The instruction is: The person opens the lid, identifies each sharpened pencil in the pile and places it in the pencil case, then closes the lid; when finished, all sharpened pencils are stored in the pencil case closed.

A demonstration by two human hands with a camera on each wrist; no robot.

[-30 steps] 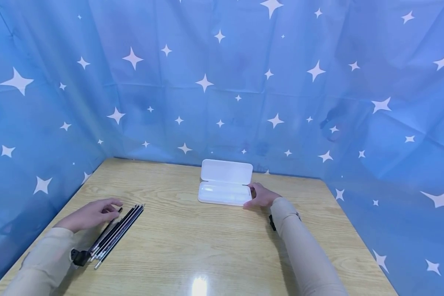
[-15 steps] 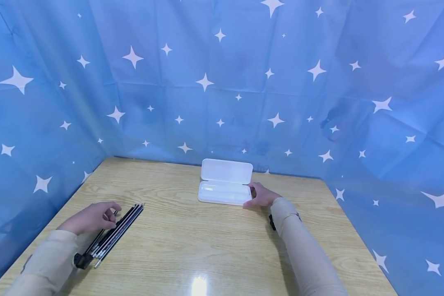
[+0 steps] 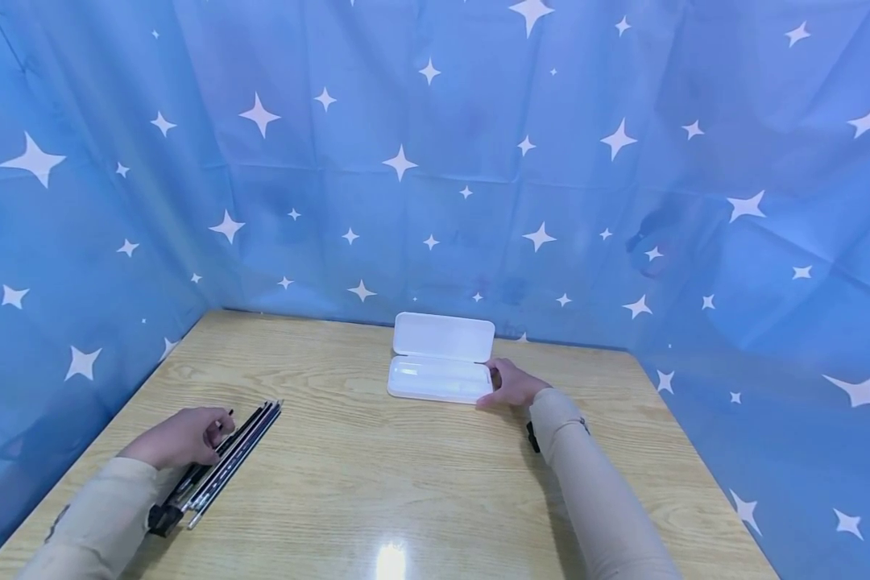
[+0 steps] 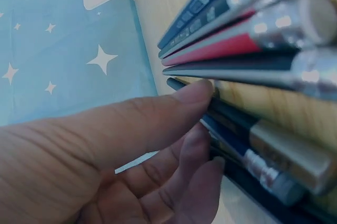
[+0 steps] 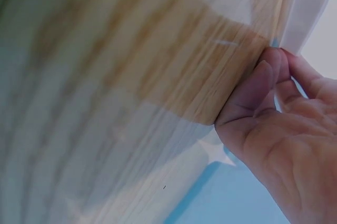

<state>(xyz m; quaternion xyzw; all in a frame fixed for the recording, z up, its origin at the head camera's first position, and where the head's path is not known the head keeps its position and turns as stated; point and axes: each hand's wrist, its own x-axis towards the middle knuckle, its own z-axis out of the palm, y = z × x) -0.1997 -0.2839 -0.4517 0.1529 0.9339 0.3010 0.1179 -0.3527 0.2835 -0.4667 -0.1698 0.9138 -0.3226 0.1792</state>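
Observation:
My left hand [image 3: 183, 437] is over a bundle of pencils [image 3: 242, 451] at the left of the table. In the left wrist view its thumb and curled fingers close around a dark pencil with a gold end [image 4: 289, 153] and a blue pencil beside it [image 4: 271, 176]; the exact contact is partly hidden. Other pencils, one with a red side [image 4: 221, 47], lie just above the thumb. At the far middle, a white pencil case [image 3: 442, 379] lies with its lid raised. My right hand [image 3: 513, 383] grips its right end, thumb at the front corner, fingers behind.
The wooden table [image 3: 377, 467] carries both the pencils and the case. A blue curtain with white stars [image 3: 435, 161] hangs behind the table and along both sides. The case's lid stands close to the curtain.
My left hand has come down and slightly nearer over the pencils, its fingers drawing in around some of them. The right hand and the pencil case have stayed put.

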